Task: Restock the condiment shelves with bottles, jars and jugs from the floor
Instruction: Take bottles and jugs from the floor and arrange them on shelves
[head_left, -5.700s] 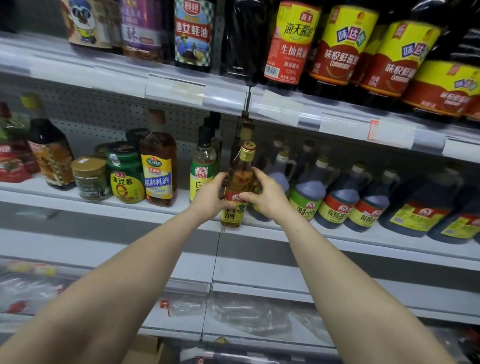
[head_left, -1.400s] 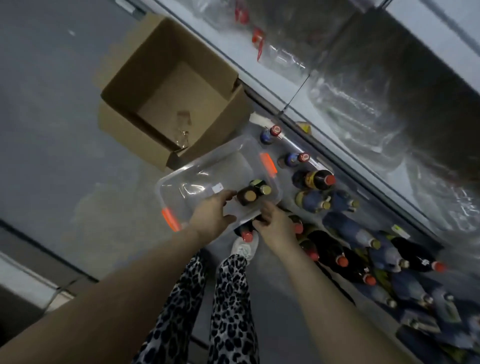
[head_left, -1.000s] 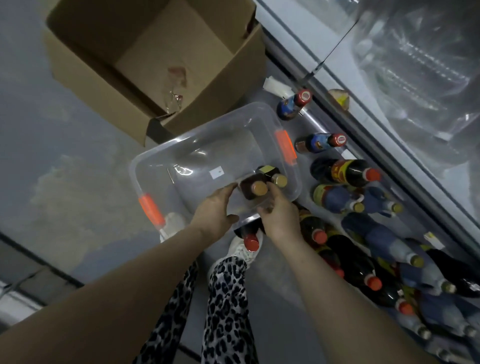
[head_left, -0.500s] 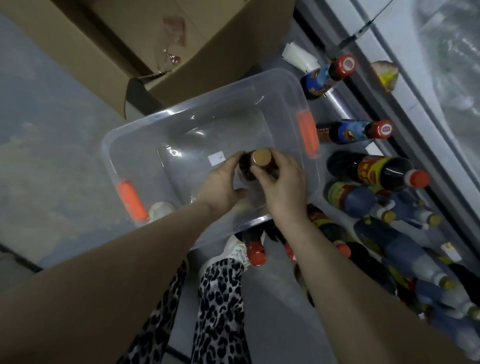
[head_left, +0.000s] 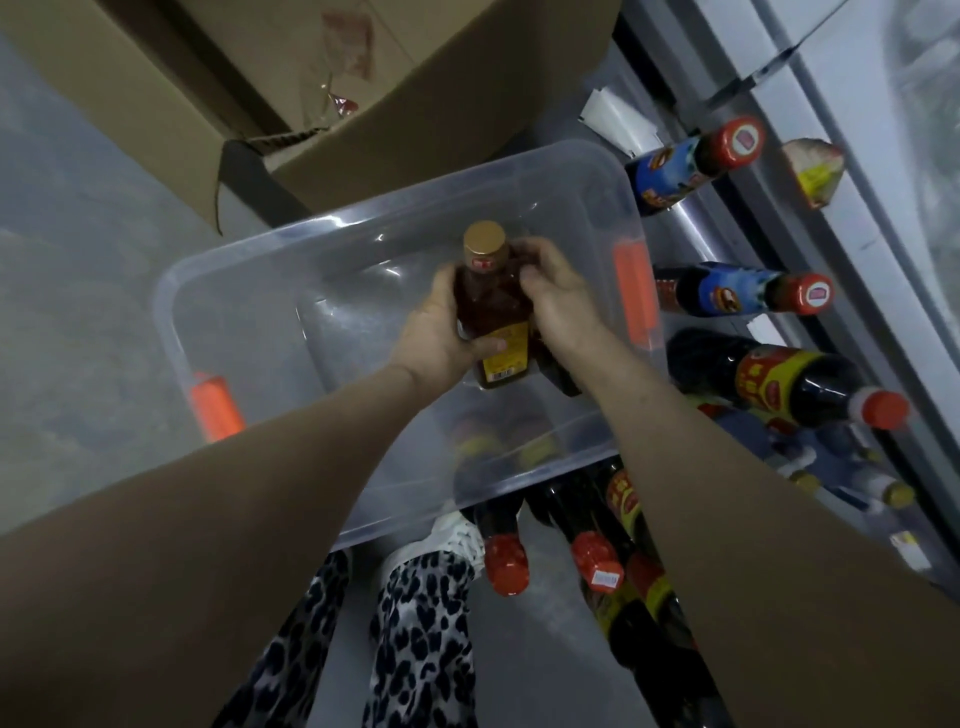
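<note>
- The amber bottle (head_left: 493, 317) is flat-sided and filled with clear red-brown liquid. It has a tan ribbed screw cap, a small red mark on the neck band, and a yellow label with a barcode near its base.
- It sits inside the outline of the clear plastic tub (head_left: 171, 312), between both hands, with the cap pointing away from the person. Whether its base touches the tub floor cannot be told.
- The left hand (head_left: 441, 332) grasps the lower body, thumb laid across the yellow label and fingers wrapped behind.
- The right hand (head_left: 561, 306) clasps the shoulder from the other side, fingertips curled over the glossy upper body just below the cap.
- A second dark bottle (head_left: 561, 376) shows just under the right palm; what holds it is hidden.
- Both forearms are bare and stretched forward and down.
- The tub is translucent, has rounded corners, and carries orange latches (head_left: 631, 296) at its two short ends.
- An open brown cardboard box (head_left: 415, 104) stands just beyond the tub on the smooth grey floor (head_left: 78, 260).
- Blue-labelled bottles (head_left: 743, 293) and dark sauce bottles (head_left: 779, 384), all red-capped, lie beside the tub along the metal shelf base (head_left: 857, 208).
- Leopard-print trousers (head_left: 415, 623) and a white shoe (head_left: 447, 535) show below.
</note>
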